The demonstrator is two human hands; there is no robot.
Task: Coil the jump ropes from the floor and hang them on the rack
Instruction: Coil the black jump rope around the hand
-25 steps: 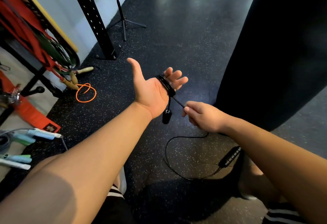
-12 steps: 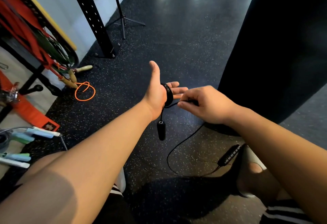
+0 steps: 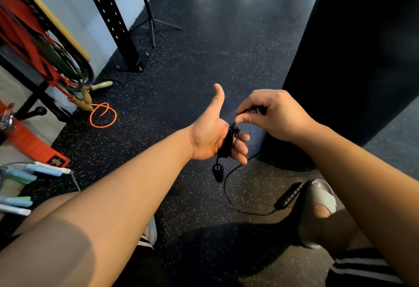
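1. the left hand point(image 3: 209, 137) is held out with the thumb up and the four fingers straight; it is open, not curled round anything.
2. the black jump rope point(image 3: 229, 142) is wound in several turns around those four fingers, close against the palm.
3. one black handle point(image 3: 218, 173) hangs from the coil just below the left hand, off the floor point(image 3: 204, 59).
4. the right hand point(image 3: 274, 115) is just beside the coil, above the left fingers; its thumb and curled fingers pinch the cord.
5. the loose cord drops from the hands, curves across the floor and ends at the second black handle point(image 3: 288, 197), which lies on the floor just beside a grey sandal point(image 3: 322, 196).
6. an orange rope point(image 3: 103, 115) lies looped on the floor near the foot of the rack point(image 3: 34, 37) on the left, with wooden handles point(image 3: 86, 99) beside it.
7. the rack carries red and green bands.
8. pale blue and green handles point(image 3: 43, 169) show at the left edge.
9. a black perforated post point(image 3: 113, 21) and a thin tripod stand point(image 3: 152, 21) stand farther back; a large dark bag point(image 3: 351, 59) fills the right side.
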